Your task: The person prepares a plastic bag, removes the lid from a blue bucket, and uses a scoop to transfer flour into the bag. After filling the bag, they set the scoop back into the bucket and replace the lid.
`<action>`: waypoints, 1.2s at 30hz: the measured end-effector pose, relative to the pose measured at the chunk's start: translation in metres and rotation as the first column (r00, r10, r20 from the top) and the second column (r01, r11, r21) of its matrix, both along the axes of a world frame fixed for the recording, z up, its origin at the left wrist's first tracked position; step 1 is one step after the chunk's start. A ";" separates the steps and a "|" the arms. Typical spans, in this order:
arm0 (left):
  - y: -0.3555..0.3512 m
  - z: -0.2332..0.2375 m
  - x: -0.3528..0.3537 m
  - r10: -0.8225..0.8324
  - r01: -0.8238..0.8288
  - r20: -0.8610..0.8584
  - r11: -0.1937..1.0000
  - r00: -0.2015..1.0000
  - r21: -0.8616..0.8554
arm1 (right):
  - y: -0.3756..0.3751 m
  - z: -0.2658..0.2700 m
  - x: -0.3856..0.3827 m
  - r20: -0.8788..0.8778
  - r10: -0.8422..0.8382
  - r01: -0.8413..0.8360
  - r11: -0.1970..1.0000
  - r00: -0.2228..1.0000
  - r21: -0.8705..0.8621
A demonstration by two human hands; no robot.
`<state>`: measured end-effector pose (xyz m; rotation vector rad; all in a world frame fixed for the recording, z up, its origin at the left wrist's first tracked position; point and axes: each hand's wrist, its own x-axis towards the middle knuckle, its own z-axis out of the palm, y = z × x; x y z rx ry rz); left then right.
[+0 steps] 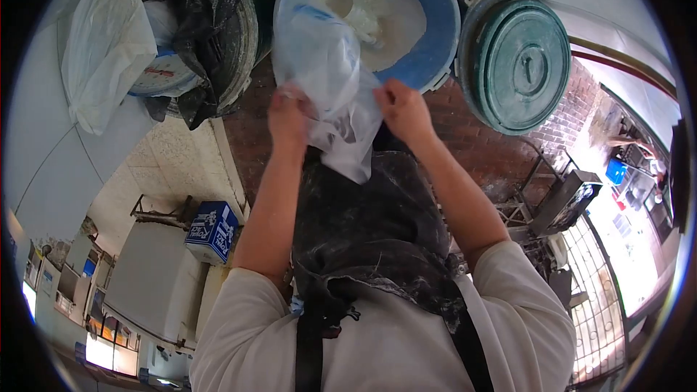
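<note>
A clear plastic bag (pixel 330 80) is stretched between my two hands, its upper part puffed out over the near left rim of a blue tub (pixel 435 22). My left hand (pixel 290 115), a little blurred, is closed on the left side of the bag. On the other side, my right hand (pixel 401 107) pinches the bag's edge just below the tub's rim. White powder (pixel 399 7) lies in the tub, and a pale scoop-like container (pixel 347 1) is partly sunk in it. A dusty black apron (pixel 370 210) hangs below the bag.
Right of the tub stands a bin with a green lid (pixel 526 65). To the left are a dial scale (pixel 163 76), black plastic (pixel 200 22) and a white plastic bag (pixel 109 47). A blue and white box (pixel 212 232) sits lower left, above a brick floor (pixel 465 145).
</note>
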<state>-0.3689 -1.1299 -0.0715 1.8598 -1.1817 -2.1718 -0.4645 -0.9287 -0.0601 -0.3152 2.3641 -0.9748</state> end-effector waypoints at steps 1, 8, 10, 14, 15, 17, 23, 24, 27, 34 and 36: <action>-0.015 -0.010 0.003 0.002 -0.002 0.000 1.000 1.000 0.002 | 0.014 -0.005 -0.004 -0.047 -0.012 0.014 0.998 0.999 0.058; -0.048 -0.005 -0.008 0.212 -0.205 -0.112 0.976 0.971 0.068 | 0.089 -0.038 -0.021 -0.301 0.071 0.022 0.956 0.951 0.293; -0.019 0.023 -0.028 -0.055 0.056 0.023 0.995 0.998 -0.076 | 0.034 0.012 -0.009 -0.438 0.118 -0.111 0.993 0.891 0.042; 0.034 0.055 -0.038 -0.524 0.482 0.003 0.781 0.852 -0.398 | -0.035 0.060 0.005 -0.470 0.287 -0.378 0.919 0.835 -0.111; 0.037 0.075 -0.040 -0.623 0.573 0.023 0.703 0.782 -0.421 | -0.040 0.043 0.003 -0.454 0.118 -0.198 0.971 0.883 -0.132; 0.032 0.090 -0.037 -0.747 0.717 0.131 0.552 0.652 -0.424 | -0.032 0.011 -0.009 -0.325 -0.065 0.043 0.996 0.944 -0.076; -0.041 -0.012 0.033 -0.646 0.848 0.628 0.058 0.434 -0.526 | 0.040 -0.007 -0.040 -0.290 0.185 -0.120 0.966 0.939 0.228; -0.055 -0.026 0.035 -0.600 0.856 0.668 0.055 0.440 -0.514 | 0.054 -0.021 -0.044 -0.261 0.250 -0.162 0.934 0.932 0.318; -0.084 -0.001 -0.015 -0.525 0.551 0.409 0.143 0.746 -0.822 | 0.035 0.029 -0.077 -0.256 0.165 -0.068 0.935 0.952 0.349; -0.053 -0.037 0.022 -0.701 0.783 0.613 -0.125 0.365 -0.610 | 0.060 -0.010 -0.064 -0.117 0.184 -0.108 0.875 0.976 0.473; -0.045 -0.029 0.066 -0.735 0.821 0.530 0.065 0.424 -0.567 | 0.101 -0.053 -0.029 0.076 0.405 -0.371 0.727 0.911 0.578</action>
